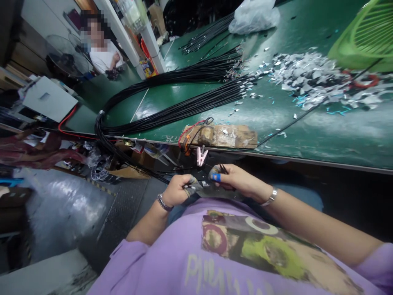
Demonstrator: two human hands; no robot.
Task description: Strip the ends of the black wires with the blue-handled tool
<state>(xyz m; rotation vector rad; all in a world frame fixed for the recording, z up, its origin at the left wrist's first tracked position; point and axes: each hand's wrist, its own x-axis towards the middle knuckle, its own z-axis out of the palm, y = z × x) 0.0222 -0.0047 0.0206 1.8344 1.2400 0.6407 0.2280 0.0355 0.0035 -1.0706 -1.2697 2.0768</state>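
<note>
Just off the front edge of the green workbench, both hands are working close together, apart from each other. The left hand is closing thumb against fingers, pinching a thin cable end below that edge. The right hand, blue tape wrapping its thumb, is gripping a dark pointed tool, probably small cutters, though blur is hiding its shape.

Above the hands, a wooden block is lying along the front edge, and a pink clip is hanging there. A looped bundle of black cables is stretching across the bench and drooping over the front edge to the left. Scraps are lying farther right, beside a green basket. Beyond the bench's left part, a person in white is holding up a hand.
</note>
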